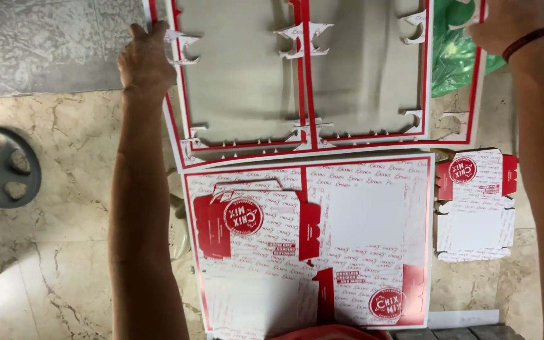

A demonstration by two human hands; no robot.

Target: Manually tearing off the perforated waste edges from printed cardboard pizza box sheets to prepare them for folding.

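While our left hand [145, 60] pinches the left edge of the punched-out cardboard frame [240, 82], a grey wheel [1, 167] lies on the marble floor [64, 271] well left of that frame. Just below the frame lies a printed red-and-white sheet [360, 220], with a loose box blank [473, 204] beside it. Our right hand [508, 22] grips the frame's right edge.

The cardboard frame [303, 141] is matt grey card edged in red print. Just below it, the printed sheet [310, 239] looks smooth, lightly glossy paperboard. The floor [64, 264] is polished veined marble. Left of the frame, the wheel [1, 167] is dull grey metal.
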